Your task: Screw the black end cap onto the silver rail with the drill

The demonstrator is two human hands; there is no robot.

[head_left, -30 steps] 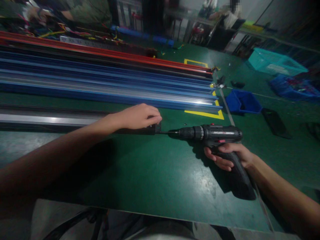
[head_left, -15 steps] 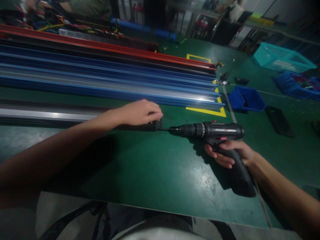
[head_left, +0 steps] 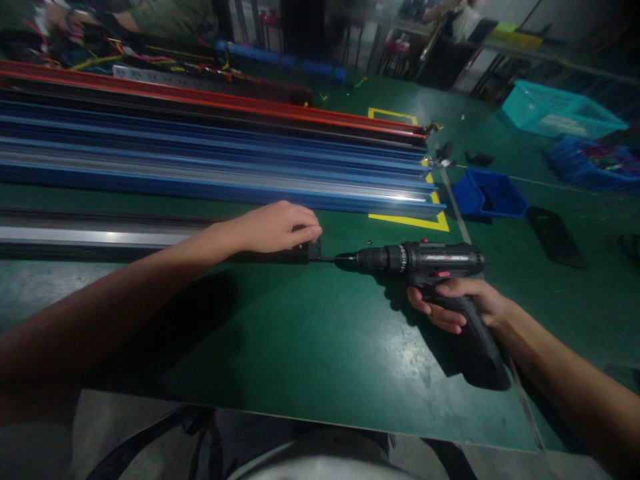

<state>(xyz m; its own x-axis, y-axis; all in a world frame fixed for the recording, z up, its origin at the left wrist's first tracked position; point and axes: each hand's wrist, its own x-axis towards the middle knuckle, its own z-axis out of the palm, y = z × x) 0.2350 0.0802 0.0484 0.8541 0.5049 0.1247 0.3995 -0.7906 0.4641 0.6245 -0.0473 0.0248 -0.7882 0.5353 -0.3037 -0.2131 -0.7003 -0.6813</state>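
A long black and silver metal profile (head_left: 110, 237) lies along the green table on the left. My left hand (head_left: 280, 225) rests over its right end, fingers curled down on a small black end piece (head_left: 315, 251). My right hand (head_left: 475, 300) is wrapped round the handle of a black cordless drill (head_left: 445, 260), held level and pointing left. The drill's thin bit (head_left: 326, 259) reaches the end piece; the exact contact point is too small to make out. My left forearm covers part of the profile.
Beyond the profile lie several blue profiles (head_left: 250, 163) and a red one (head_left: 240, 97). On the right are a blue bin (head_left: 487, 197), a dark phone-like slab (head_left: 556, 237) and a turquoise crate (head_left: 560, 110). Another person's sleeve (head_left: 175, 20) shows behind loose wires.
The whole view has shifted slightly. Both hands, the drill and the profile keep nearly the same positions relative to one another.
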